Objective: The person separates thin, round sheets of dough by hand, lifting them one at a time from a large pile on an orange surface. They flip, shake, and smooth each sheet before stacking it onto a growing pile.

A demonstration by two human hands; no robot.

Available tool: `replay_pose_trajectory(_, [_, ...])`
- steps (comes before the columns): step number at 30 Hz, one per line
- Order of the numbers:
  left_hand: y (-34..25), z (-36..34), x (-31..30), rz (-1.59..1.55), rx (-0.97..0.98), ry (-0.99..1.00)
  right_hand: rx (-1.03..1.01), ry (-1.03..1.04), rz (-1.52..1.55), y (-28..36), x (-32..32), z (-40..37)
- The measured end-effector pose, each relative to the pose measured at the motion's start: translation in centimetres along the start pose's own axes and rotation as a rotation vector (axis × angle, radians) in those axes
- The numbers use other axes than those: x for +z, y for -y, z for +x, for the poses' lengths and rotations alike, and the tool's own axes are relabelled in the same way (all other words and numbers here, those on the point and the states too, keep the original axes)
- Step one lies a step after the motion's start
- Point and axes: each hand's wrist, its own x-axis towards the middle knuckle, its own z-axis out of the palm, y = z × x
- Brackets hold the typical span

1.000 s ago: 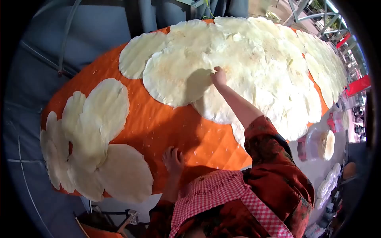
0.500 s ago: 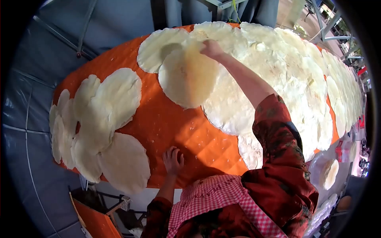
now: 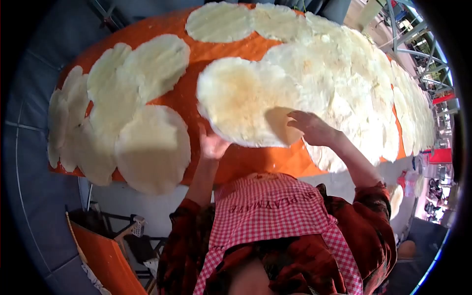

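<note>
A large, round, pale flatbread sheet point(image 3: 241, 101) with light brown patches lies in front of me, its right part over other sheets. At its near left edge is my left hand point(image 3: 213, 145). One finger stretches upward there, and the other fingertips are partly hidden by the sheet's rim. My right hand point(image 3: 314, 129) is over the sheet's near right side, open, its fingers stretched to the left and a shadow beneath them. Nothing shows in its grasp. Overlapping sheets point(image 3: 339, 83) cover the right of the orange cloth point(image 3: 255, 160).
More round sheets point(image 3: 155, 147) overlap on the left. Two sheets point(image 3: 221, 22) lie along the far edge. Dark grey tarp point(image 3: 24, 147) hangs at left, and metal framing point(image 3: 418, 49) stands at far right. An orange-topped piece of furniture point(image 3: 110, 255) sits below left.
My right hand has come back from the far side toward me, and the sheet now lies nearer. My left hand has moved from the bare cloth to the sheet's edge. The view has shifted.
</note>
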Motion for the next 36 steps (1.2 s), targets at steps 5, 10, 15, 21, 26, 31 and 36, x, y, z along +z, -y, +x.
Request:
replay_pose_trajectory(5, [1.9, -1.3, -0.7, 0.14, -0.109, -0.142, 0.179, -0.162, 0.733, 5.8, 6.7, 4.4])
replay_pose_trajectory(10, [0.8, -1.3, -0.1, 0.195, -0.163, -0.096, 0.467, -0.328, 0.694, 12.6, 10.1, 11.9])
replay_pose_trajectory(15, [0.7, -1.4, -2.2, 0.349, -0.171, -0.136, 0.555, -0.35, 0.673, 12.6, 10.2, 12.9])
replay_pose_trajectory(21, [1.0, -1.0, -0.9, 0.507, -0.085, -0.178, 0.662, -0.129, 0.603, 11.6, 8.4, 14.3])
replay_pose_trajectory(26, [0.7, -0.9, -0.6, 0.518, -0.082, -0.09, 0.407, -0.191, 0.443, 9.7, 9.3, 14.5])
replay_pose_trajectory(31, [-0.2, 0.6, -0.3, 0.341, -0.034, -0.428, 0.385, -0.314, 0.617, 8.8, 11.4, 13.2])
replay_pose_trajectory(36, [0.9, 0.8, -0.5, 0.82, 0.077, -0.461, 0.492, -0.462, 0.485, 11.5, 11.3, 13.1])
